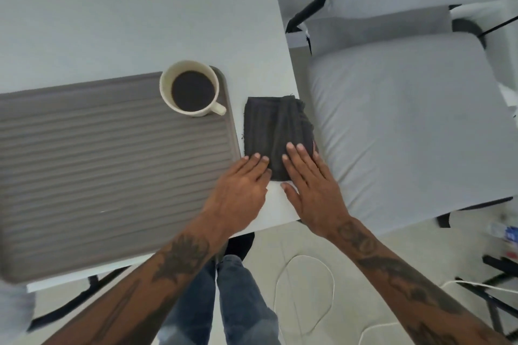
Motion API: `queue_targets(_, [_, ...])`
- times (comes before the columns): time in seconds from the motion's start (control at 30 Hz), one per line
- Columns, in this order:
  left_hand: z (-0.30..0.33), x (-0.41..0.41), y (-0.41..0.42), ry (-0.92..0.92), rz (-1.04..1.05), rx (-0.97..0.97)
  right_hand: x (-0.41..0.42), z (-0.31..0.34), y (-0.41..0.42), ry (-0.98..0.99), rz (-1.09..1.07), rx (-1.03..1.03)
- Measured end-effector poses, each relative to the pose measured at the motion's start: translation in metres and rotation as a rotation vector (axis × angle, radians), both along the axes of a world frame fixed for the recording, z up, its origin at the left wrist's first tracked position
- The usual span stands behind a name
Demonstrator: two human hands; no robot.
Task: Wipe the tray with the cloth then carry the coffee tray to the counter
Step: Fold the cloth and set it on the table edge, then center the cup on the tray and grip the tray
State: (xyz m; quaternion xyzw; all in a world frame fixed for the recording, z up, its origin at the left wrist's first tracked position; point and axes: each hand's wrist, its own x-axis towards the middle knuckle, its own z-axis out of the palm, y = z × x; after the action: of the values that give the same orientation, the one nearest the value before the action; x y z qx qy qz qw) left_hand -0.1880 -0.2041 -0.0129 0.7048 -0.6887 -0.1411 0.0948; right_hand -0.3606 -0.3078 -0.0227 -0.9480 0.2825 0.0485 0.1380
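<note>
Tray (112, 165), grey and ribbed, fills the left of the white desk (84, 22), a mug (193, 91) of coffee standing at its far right corner. Just beside it lies the folded dark cloth (276, 131). Left hand (241, 190) and right hand (311, 193) rest flat on the cloth's near edge, each grip spread open, holding nothing. Wiping appears not yet begun; next, the cloth must be gathered and swept across the tray.

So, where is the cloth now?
In the head view the cloth lies folded on the table, right of the tray, under both hands' fingertips.
</note>
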Motion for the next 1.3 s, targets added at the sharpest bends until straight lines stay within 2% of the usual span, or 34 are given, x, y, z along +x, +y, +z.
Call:
queue_targets(0.07, [0.021,0.014,0.005,0.202,0.153,-0.073,0.015,0.011,-0.001,-0.101,-0.101,0.068])
queue_targets(0.13, [0.046,0.044,0.010,0.357,0.402,-0.246,0.045,0.036,-0.007,-0.288,-0.198,0.216])
queue_targets(0.23, [0.068,0.112,0.014,0.416,0.610,-0.375,0.108,0.063,-0.020,-0.468,-0.251,0.410])
queue_targets(0.37, [0.057,0.179,0.009,0.429,0.536,-0.132,0.163,0.049,-0.027,-0.453,-0.309,0.615])
queue_targets(0.5, [0.037,0.194,-0.003,0.627,0.496,0.093,0.175,0.028,-0.026,-0.433,-0.323,0.705])
queue_targets(0.63, [0.018,0.193,-0.004,0.790,0.480,0.063,0.176,0.023,-0.023,-0.519,-0.308,0.714])
queue_targets(0.8, [0.011,0.188,-0.004,1.001,0.536,0.036,0.178,0.018,-0.020,-0.534,-0.306,0.679])
queue_targets(1.03, [0.039,0.190,0.005,1.016,0.541,0.000,0.185,0.041,-0.008,-0.545,-0.303,0.633])
queue_targets(1.3, [0.101,0.200,0.083,0.951,0.585,-0.088,0.208,0.095,0.050,-0.570,-0.175,0.650])
